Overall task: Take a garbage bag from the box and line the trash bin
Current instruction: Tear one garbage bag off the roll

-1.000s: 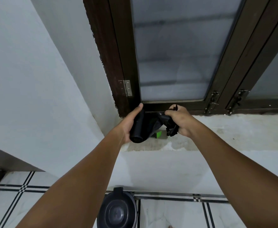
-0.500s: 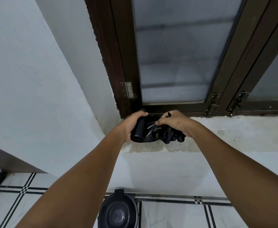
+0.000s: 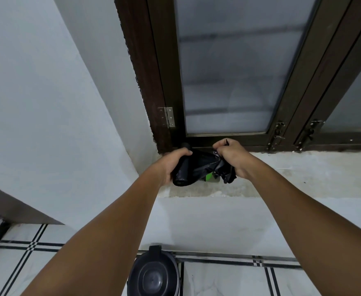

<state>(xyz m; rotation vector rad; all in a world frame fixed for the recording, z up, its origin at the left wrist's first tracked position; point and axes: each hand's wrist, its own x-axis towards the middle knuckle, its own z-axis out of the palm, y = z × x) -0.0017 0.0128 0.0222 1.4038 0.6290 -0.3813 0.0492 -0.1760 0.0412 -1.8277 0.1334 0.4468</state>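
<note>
A black roll of garbage bags (image 3: 182, 170) is held over the window ledge, and my left hand (image 3: 173, 163) grips it. From the roll a loose black bag (image 3: 210, 163) stretches to the right. My right hand (image 3: 232, 155) clutches the bunched end of that bag. Under the stretched bag a small part of the green box (image 3: 209, 177) shows on the ledge; most of it is hidden. The dark trash bin (image 3: 154, 276) with its lid down stands on the floor below, against the wall.
A rough concrete window ledge (image 3: 292, 174) runs to the right under a dark-framed frosted window (image 3: 235, 71). White walls meet in a corner at the left. The floor is white tile with black lines (image 3: 228, 280).
My hands have pulled apart again, stretching the bag between the roll and my right fist. The green box, hidden half a second ago, shows again under the bag.
</note>
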